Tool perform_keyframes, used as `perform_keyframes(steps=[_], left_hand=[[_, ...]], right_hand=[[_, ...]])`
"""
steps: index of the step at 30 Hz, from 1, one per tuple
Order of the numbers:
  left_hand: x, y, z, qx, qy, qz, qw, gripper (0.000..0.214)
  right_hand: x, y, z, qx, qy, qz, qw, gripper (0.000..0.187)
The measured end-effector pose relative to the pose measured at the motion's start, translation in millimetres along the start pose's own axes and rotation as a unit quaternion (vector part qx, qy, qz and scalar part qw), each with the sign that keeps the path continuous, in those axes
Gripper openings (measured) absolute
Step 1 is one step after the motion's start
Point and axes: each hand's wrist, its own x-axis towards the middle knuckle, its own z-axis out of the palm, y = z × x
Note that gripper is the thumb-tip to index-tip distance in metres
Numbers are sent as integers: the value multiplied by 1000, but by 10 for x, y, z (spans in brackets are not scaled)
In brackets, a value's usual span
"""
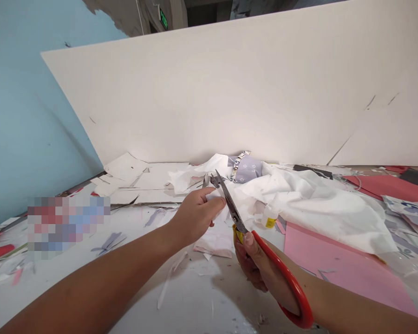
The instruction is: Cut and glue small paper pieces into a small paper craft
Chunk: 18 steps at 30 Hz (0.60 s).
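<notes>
My right hand [256, 260] is closed round the red handles of a pair of scissors [235, 213]. Their blades are parted and point up and away, beside my left hand. My left hand [198, 211] is closed, pinching a small white piece of paper or fabric [214, 195] between thumb and fingers. A thin dark-and-pale bit sticks up past those fingertips, too small to make out. Just right of the blades stands a small white bottle with a yellow label [270, 215]. Below my left hand lies a pale pink scrap [214, 243].
Crumpled white cloth [320, 204] spreads at the back right, with a lavender patterned piece [247, 168] beside it. Pink sheet [337, 264] and red sheets [386, 185] lie right. White card pieces [125, 171] lie back left, before a tall white board [223, 93]. Scraps litter the table [139, 287].
</notes>
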Motion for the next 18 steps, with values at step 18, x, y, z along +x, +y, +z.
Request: perform_keyframes(steps=[18], left_hand=[[-1, -16, 2, -7, -2, 3, 1000, 23]], right_hand=[[59, 184, 18, -1, 18, -5, 1000, 54]])
